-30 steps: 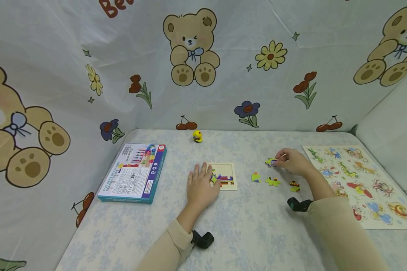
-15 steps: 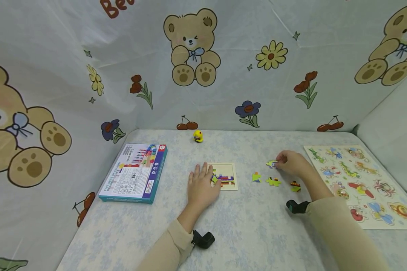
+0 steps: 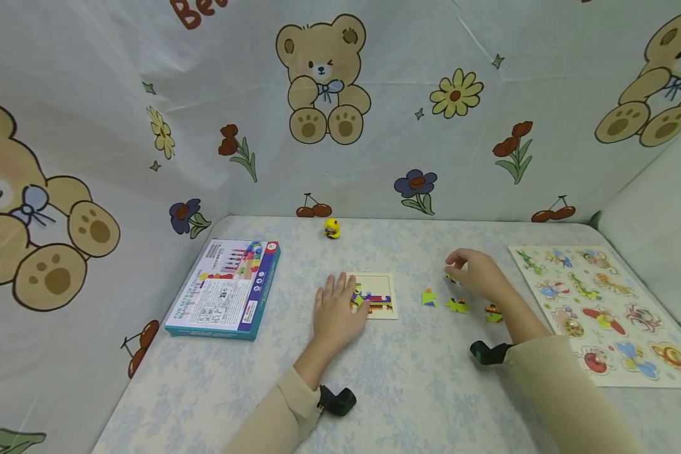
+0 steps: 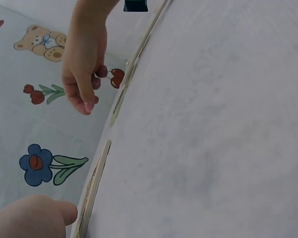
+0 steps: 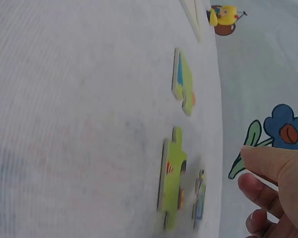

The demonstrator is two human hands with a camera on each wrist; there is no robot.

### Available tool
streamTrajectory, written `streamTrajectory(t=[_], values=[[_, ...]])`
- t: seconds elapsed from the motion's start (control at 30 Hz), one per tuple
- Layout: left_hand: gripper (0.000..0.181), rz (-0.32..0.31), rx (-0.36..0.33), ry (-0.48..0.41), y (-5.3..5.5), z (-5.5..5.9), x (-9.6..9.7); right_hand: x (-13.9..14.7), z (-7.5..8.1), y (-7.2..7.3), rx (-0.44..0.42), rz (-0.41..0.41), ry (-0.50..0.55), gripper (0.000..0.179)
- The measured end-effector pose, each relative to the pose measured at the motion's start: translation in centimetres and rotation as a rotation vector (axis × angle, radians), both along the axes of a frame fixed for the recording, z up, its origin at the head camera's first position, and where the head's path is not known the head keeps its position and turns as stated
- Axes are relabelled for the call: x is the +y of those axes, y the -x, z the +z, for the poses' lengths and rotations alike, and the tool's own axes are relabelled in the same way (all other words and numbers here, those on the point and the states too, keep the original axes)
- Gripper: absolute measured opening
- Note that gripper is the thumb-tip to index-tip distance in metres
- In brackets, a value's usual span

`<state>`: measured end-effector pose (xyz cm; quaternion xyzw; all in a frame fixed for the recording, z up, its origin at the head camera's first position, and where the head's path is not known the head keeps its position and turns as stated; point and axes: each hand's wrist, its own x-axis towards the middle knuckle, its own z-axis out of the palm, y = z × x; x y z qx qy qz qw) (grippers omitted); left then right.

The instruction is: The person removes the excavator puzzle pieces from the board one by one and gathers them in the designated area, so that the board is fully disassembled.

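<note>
My left hand (image 3: 339,321) lies with straight fingers along the left side of a small wooden puzzle board (image 3: 383,279), whose tray holds some fitted colourful pieces. In the left wrist view its thumb (image 4: 64,212) is right at the board's edge. My right hand (image 3: 479,274) hovers over a blue-and-yellow puzzle piece (image 5: 199,201) lying on the table, thumb and fingers apart and loosely bent, nothing between them. Nearer the board lie a green-and-blue puzzle piece (image 3: 429,298) and a green puzzle piece (image 3: 457,305). Another puzzle piece (image 3: 494,314), red and green, is partly behind the right wrist.
A flat puzzle box (image 3: 221,290) lies at the left of the table. A yellow toy duck (image 3: 331,229) stands at the back edge. On the right lies a large sheet of insect pictures (image 3: 607,309). A bear-print cloth (image 3: 374,170) hangs behind.
My right hand has let go of the blue-and-yellow piece, which now lies on the table, and has shifted slightly left and over it. The left hand has stayed on the board.
</note>
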<state>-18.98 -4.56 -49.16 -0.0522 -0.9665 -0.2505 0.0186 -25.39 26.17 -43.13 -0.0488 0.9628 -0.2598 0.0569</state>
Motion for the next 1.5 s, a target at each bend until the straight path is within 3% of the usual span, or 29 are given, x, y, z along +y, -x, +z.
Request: streamTrajectory(t=[0.2,0.63,0.87,1.5], values=[[0.074,0.033,0.001,-0.018,0.0,0.1,-0.9,-2.8,0.5,-0.5,0.029,0.059,0.038,0.025],[0.069,0.034,-0.005,-0.002,-0.2,0.1,-1.3,-9.9,-0.1,-0.3,-0.039,0.194,0.095,0.023],[0.07,0.042,0.024,0.015,-0.2,0.0,-1.3,-13.2,-0.4,0.2,-0.081,0.273,0.08,0.025],[0.068,0.033,0.044,0.009,-0.2,0.0,-1.5,-16.0,-1.7,0.6,-0.058,0.317,0.068,0.016]])
